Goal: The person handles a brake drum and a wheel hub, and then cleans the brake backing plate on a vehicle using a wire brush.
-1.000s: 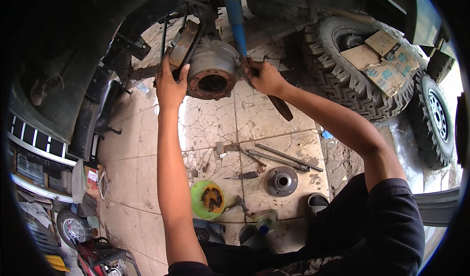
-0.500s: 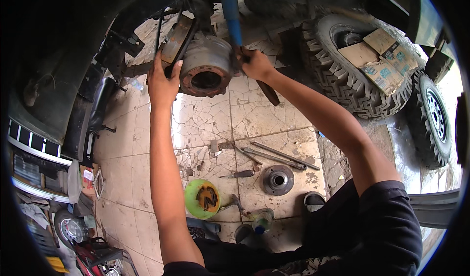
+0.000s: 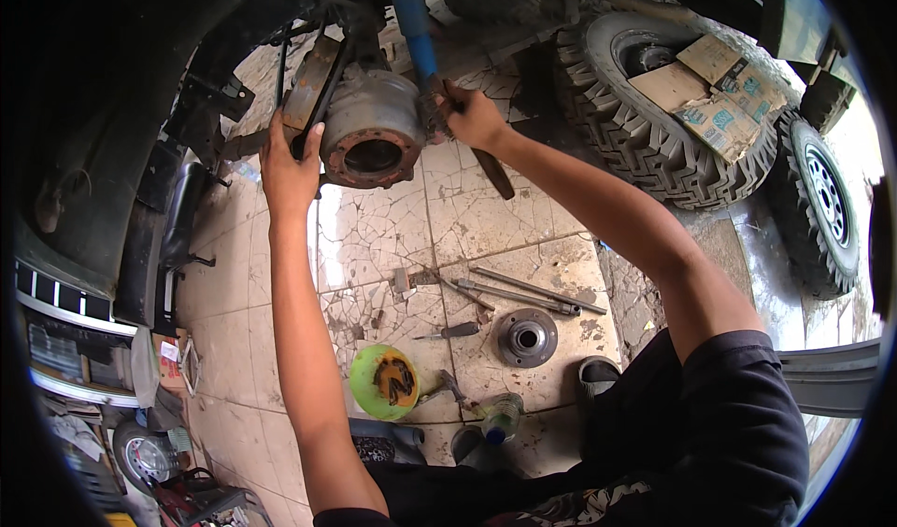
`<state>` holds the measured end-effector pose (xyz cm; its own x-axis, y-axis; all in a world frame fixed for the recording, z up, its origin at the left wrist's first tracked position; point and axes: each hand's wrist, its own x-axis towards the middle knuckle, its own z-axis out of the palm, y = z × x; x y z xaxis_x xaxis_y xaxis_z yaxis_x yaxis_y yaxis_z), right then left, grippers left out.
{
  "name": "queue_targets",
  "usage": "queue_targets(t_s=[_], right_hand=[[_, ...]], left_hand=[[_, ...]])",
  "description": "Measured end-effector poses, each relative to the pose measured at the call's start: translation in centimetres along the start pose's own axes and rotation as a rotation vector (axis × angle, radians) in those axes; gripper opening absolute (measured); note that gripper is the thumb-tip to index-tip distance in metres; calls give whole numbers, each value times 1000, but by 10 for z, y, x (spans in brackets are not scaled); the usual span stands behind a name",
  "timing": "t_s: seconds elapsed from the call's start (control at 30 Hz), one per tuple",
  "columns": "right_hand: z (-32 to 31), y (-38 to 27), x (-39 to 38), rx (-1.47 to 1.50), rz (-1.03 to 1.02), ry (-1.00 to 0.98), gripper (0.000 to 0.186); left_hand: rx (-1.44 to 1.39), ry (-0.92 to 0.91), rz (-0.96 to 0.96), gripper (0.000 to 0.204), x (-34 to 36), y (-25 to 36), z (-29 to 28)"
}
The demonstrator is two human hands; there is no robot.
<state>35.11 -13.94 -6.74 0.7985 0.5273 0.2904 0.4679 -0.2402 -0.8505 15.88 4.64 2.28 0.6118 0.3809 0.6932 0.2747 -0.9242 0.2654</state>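
A round metal wheel hub [image 3: 370, 111] with a rusty, bolt-holed face sits at the end of an axle under the vehicle. Left of it stands a brown, rusty brake part [image 3: 308, 83] with a dark edge. My left hand [image 3: 291, 167] grips the lower end of this part, thumb on one side and fingers on the other. Right of the hub, my right hand [image 3: 475, 121] has its fingers curled by the lower end of a blue shock absorber [image 3: 411, 22]. A dark bar [image 3: 493, 175] slants down below that hand; whether the hand holds it is unclear.
On cracked tiles lie metal rods [image 3: 523, 293], a screwdriver [image 3: 450, 331], a round flanged part [image 3: 527, 337], a hammer [image 3: 455, 387], a green bowl [image 3: 364, 368] of dark pieces and a bottle [image 3: 502, 420]. Large tyres [image 3: 645, 144] stand right, cardboard [image 3: 724, 116] on one.
The whole view has shifted slightly, so hub, hands and tyres sit a little further left. Both hands keep nearly the same places at the hub.
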Motion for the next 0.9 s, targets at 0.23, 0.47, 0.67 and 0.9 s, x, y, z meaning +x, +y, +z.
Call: queue_targets(t_s=[0.23, 0.47, 0.67, 0.9], right_hand=[[0, -25, -36, 153, -60, -145, 37], [8, -55, 22, 34, -372, -5, 42], [14, 16, 9, 301, -446, -31, 44], [22, -28, 22, 198, -571, 108, 41]], left_hand=[[18, -1, -10, 65, -3, -11, -12], [-6, -5, -13, 65, 0, -9, -7], [-13, 10, 2, 66, -1, -7, -5], [37, 11, 9, 65, -4, -4, -6]])
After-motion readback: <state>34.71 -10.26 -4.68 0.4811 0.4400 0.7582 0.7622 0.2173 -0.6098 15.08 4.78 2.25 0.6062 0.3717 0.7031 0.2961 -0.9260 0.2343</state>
